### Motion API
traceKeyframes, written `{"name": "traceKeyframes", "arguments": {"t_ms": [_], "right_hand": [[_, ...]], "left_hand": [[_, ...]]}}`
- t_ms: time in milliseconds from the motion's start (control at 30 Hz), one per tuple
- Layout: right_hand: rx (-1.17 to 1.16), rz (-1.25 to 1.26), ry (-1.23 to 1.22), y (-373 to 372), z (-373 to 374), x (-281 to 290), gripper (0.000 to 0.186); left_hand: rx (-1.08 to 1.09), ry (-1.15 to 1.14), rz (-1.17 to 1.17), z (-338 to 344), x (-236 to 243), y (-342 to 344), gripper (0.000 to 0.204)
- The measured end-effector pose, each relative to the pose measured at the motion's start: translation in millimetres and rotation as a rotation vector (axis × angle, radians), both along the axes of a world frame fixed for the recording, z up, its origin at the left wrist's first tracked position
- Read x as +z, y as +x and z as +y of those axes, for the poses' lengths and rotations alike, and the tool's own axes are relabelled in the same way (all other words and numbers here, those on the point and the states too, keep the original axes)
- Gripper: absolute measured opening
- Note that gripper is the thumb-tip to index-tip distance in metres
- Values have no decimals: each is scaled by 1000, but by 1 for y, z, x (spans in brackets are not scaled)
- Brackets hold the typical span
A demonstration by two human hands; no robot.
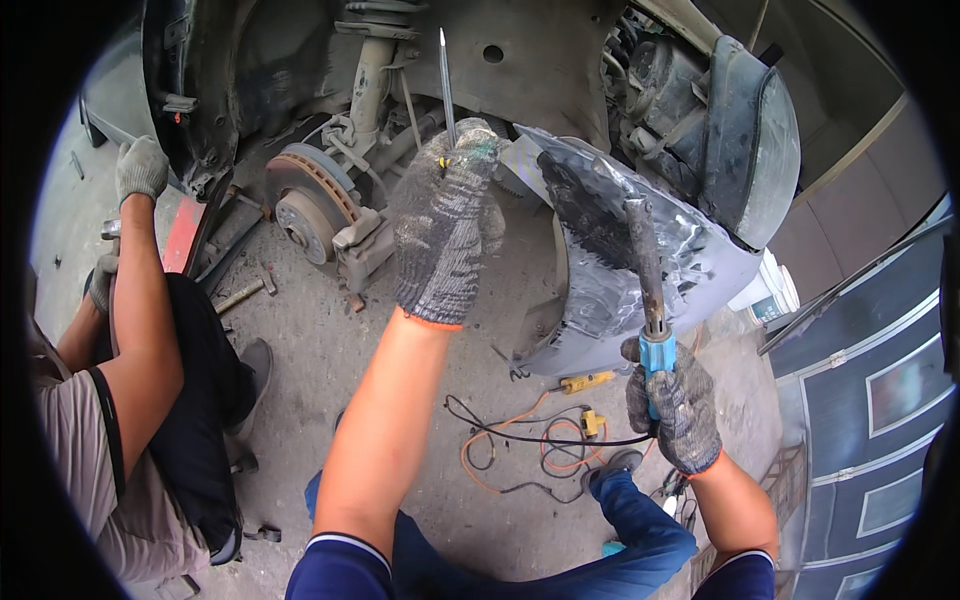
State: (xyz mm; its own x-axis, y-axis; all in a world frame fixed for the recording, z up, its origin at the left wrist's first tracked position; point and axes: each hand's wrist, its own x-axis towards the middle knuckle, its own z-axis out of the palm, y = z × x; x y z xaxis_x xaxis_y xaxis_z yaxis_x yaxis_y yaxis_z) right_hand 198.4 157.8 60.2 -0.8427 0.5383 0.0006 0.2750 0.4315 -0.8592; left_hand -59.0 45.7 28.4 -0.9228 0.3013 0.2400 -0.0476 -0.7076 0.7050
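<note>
My left hand [445,220], in a grey knit glove, is closed around a tool with a thin pointed metal shaft [446,85], like a screwdriver, its tip upward; the handle is mostly hidden. Beside that hand is the upper corner of a light grey car body panel [600,325], which has a dark, scuffed patch. Gloved too, my right hand [685,410] grips the blue handle of a hot-air gun [650,280]. Its long metal nozzle points up in front of the panel, and a black cable trails from the handle.
Behind my left hand are an exposed brake disc [310,195] and a strut [372,90]. A co-worker's gloved hand [142,168] is at far left. On the floor lie a hammer [240,297], a yellow power tool [587,382] and tangled cables [478,462]. A headlight [755,150] sits upper right.
</note>
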Motion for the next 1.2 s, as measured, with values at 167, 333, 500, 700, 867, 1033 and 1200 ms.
{"name": "traceKeyframes", "arguments": {"t_ms": [167, 333, 500, 700, 867, 1033, 1200], "right_hand": [[18, -7, -128, -11, -6, 20, 57], [8, -35, -52, -11, -5, 29, 59], [2, -92, -35, -14, -3, 30, 62], [13, -118, 32, -17, 1, 34, 62], [12, -139, 17, -22, 2, 36, 61], [10, -132, 20, -28, -1, 39, 60], [14, -133, 25, -30, -1, 40, 60]], "left_hand": [[-167, 24, 117, -4, -11, -34, 42], [-266, 51, 184, -3, -9, -48, 48], [-318, -16, 250, -13, 3, -52, 42], [-296, -103, 337, -9, 9, -48, 35], [-279, -59, 319, -3, 7, -48, 31], [-279, 13, 286, 0, 6, -46, 30], [-243, 35, 300, 3, 3, -47, 28]]}}
